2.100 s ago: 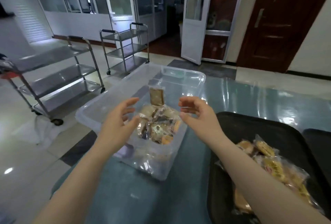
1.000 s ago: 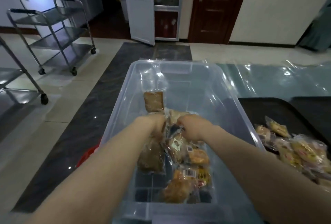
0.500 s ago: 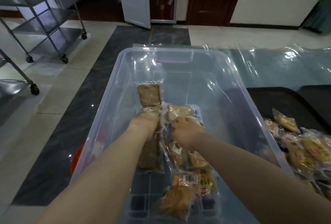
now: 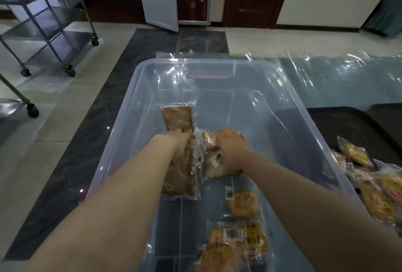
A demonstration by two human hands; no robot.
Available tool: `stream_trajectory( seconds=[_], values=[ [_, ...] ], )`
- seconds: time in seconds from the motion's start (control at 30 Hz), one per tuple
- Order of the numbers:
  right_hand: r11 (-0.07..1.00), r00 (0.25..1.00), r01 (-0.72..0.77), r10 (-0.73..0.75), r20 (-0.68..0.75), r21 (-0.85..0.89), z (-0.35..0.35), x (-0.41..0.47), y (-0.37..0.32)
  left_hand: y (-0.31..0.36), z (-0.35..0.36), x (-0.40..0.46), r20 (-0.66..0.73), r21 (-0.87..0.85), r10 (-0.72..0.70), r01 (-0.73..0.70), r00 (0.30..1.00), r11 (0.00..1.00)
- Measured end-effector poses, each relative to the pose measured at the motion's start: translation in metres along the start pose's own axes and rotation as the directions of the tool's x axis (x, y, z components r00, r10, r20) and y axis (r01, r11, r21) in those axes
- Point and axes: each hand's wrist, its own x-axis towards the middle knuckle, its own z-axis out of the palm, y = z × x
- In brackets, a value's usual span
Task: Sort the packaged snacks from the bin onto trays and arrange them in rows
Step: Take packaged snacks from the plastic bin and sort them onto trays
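A clear plastic bin (image 4: 148,88) stands before me with several wrapped snacks inside. My left hand (image 4: 178,139) reaches down onto a brown cake packet (image 4: 180,176), its fingers hidden among the wrappers. Beside it my right hand (image 4: 232,147) curls round a pale bread packet (image 4: 212,163). Another brown packet (image 4: 178,119) lies just beyond my left hand. Yellow packets (image 4: 243,204) lie at the bin's near end. A black tray (image 4: 339,123) on the right carries a pile of yellow snack packets (image 4: 378,189).
The bin and tray stand on a table under a glossy clear sheet (image 4: 337,80). A second black tray (image 4: 389,112) shows at the far right. Steel trolleys (image 4: 50,27) stand on the tiled floor to the left, beyond the table edge.
Both hands went from hovering above the bin down into it and onto the packets. My view moved closer over the bin, and the right hand now curls round the pale packet.
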Motion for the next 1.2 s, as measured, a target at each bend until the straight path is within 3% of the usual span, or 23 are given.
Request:
stream_trajectory(
  seconds=[0.1, 0.27, 0.37, 0.5, 0.7, 1.0, 1.2],
  values=[
    [0.997, 0.994, -0.06, 0.055, 0.099, 0.047, 0.0, 0.014, 0.003, -0.006, -0.003, 0.016, 0.071, 0.027, -0.035, 0.033, 0.997, 0.999],
    [0.999, 0.972, 0.012, -0.024, 0.236, 0.053, 0.012, 0.032, -0.002, -0.013, -0.01, 0.035, 0.139, 0.006, -0.05, 0.05, 0.989, 0.999],
    [0.997, 0.977, 0.015, -0.031, 0.209, 0.079, 0.021, 0.037, -0.003, -0.014, -0.008, 0.039, 0.189, -0.012, -0.047, 0.05, 0.981, 0.999],
    [0.998, 0.978, -0.03, 0.016, 0.209, 0.063, 0.011, 0.038, -0.001, -0.014, -0.004, 0.039, 0.157, 0.012, -0.059, 0.058, 0.986, 0.998],
    [0.987, 0.932, -0.146, 0.162, 0.325, -0.072, -0.002, 0.032, 0.005, -0.014, 0.004, 0.034, 0.125, -0.011, -0.066, 0.068, 0.99, 0.998],
    [0.982, 0.953, -0.186, 0.188, 0.236, -0.032, -0.004, 0.019, 0.004, -0.011, 0.003, 0.02, 0.104, -0.102, -0.053, 0.063, 0.993, 0.993],
    [0.963, 0.967, -0.254, 0.252, 0.038, 0.087, -0.022, 0.008, 0.015, -0.009, -0.013, -0.007, -0.104, -0.151, -0.082, 0.066, 0.991, 0.986]
  ],
)
